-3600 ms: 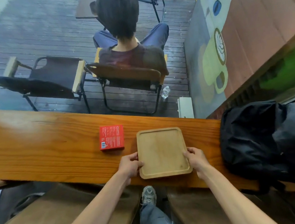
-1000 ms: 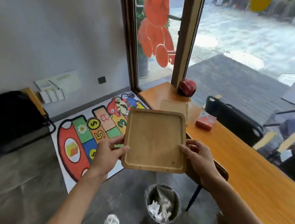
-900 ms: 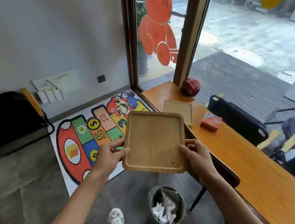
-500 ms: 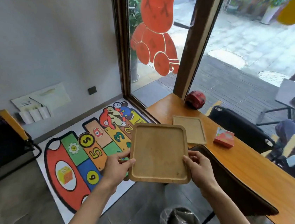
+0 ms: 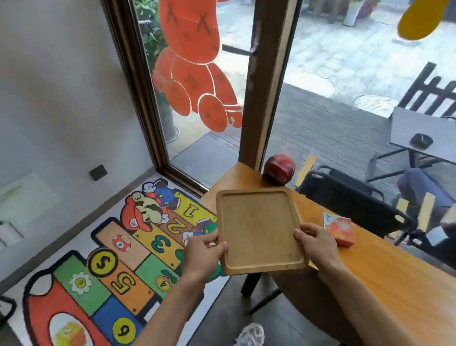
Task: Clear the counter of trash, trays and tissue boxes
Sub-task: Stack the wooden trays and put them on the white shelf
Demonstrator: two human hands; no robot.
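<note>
While gripped at both side edges, wooden tray [image 5: 258,227] held in the air above the near end of the tabletop [image 5: 397,275], open face up and roughly level. Left hand [image 5: 203,256] curled round the left rim, thumb on top and fingers beneath. Right hand [image 5: 317,241] curled round the right rim near the lower corner, thumb on the upper face. Both forearms extended from the bottom of the frame. Red tissue box [image 5: 340,229] resting on the tabletop just beside the right hand, to its right, apart from the tray. Round red object [image 5: 279,168] resting at the far end of the tabletop against the dark wooden window post [image 5: 265,63]. Thin pale strip just visible past the tray's right edge; cannot tell what it is. Colourful numbered floor mat [image 5: 113,274] spread on the grey floor to the left. Black chair [image 5: 346,202] outside, beyond the glass. Shoe [image 5: 251,338] at the bottom edge of the frame.
</note>
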